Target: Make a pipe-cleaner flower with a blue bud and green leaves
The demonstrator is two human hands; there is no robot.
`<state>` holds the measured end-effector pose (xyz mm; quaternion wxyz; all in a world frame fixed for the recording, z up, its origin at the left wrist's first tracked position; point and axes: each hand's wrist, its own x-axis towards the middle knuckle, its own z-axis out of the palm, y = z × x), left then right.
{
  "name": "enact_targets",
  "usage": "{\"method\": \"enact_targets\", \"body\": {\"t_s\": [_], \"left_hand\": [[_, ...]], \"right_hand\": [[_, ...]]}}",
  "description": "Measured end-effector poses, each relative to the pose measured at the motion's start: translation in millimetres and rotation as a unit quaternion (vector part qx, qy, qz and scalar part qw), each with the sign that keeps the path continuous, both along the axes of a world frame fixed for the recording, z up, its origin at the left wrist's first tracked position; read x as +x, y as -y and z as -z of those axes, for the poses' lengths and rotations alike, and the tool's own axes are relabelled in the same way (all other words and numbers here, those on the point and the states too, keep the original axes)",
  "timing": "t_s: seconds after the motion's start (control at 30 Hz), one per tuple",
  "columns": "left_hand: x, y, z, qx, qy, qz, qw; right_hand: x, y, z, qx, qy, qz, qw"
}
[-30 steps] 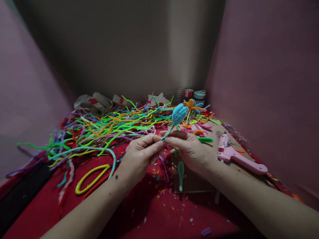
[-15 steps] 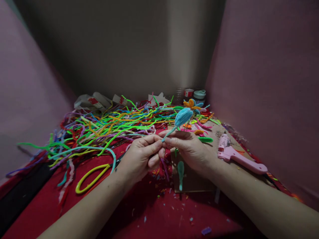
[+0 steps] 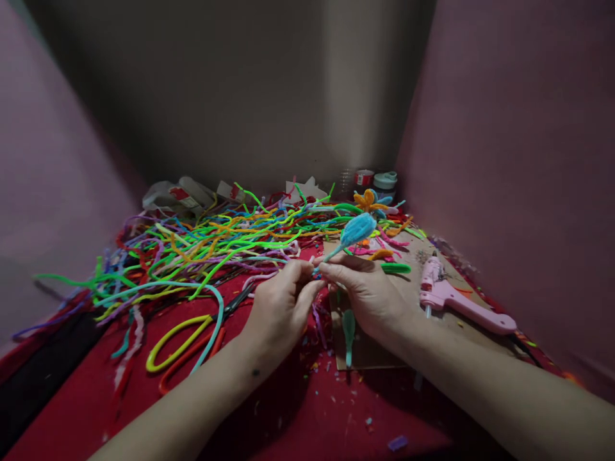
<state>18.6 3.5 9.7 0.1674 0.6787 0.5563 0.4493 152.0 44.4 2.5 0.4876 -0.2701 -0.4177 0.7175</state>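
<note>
Between my hands is a blue pipe-cleaner petal (image 3: 358,230), a puffy oval with a thin twisted stem running down to my fingertips. My left hand (image 3: 283,301) pinches the stem's lower end between thumb and forefinger. My right hand (image 3: 368,291) grips the same stem just above, thumb on top, with the petal pointing up and to the right. The stem's very tip is mostly covered by my fingers. Below my right hand, a teal pipe-cleaner leaf shape (image 3: 348,330) lies on the edge of a cardboard sheet (image 3: 375,352).
Many coloured pipe cleaners (image 3: 216,237) are heaped across the back left. Scissors (image 3: 180,336) with yellow and orange handles lie left. A pink glue gun (image 3: 461,304) rests at right on the cardboard. Behind stand an orange pipe-cleaner flower (image 3: 369,200) and a lidded jar (image 3: 385,182). Scraps dot the red cloth (image 3: 288,416).
The blue petal has tilted further right and slightly down. My left hand has turned, its thumb now pointing up toward the stem, uncovering more of the scissors.
</note>
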Motion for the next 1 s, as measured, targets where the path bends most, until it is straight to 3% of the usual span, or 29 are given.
{"method": "enact_targets", "body": {"t_s": [0.13,0.3,0.43,0.67,0.9,1.0], "left_hand": [[-4.6,-0.2,2.9,0.064,-0.081,0.019,0.995],[-5.8,-0.7,-5.2,-0.049,0.073,0.033,0.996],[-5.9,-1.7,-11.9,-0.142,0.213,0.073,0.964],[-5.7,-1.7,-17.1,-0.235,0.372,0.126,0.889],[-6.1,-1.0,-17.6,-0.303,0.440,0.196,0.822],[-9.1,-2.4,-16.2,-0.311,0.420,0.207,0.827]], "right_hand": [[-0.7,1.6,1.1,0.000,0.023,-0.012,1.000],[0.5,-1.3,-0.6,0.071,0.029,-0.032,0.997],[1.7,-2.5,-3.4,0.080,0.027,-0.040,0.996],[0.9,-8.9,0.7,0.111,0.004,-0.055,0.992],[-0.4,-16.0,7.1,0.099,-0.024,-0.116,0.988],[-0.1,-14.9,7.7,0.104,-0.027,-0.120,0.987]]}}
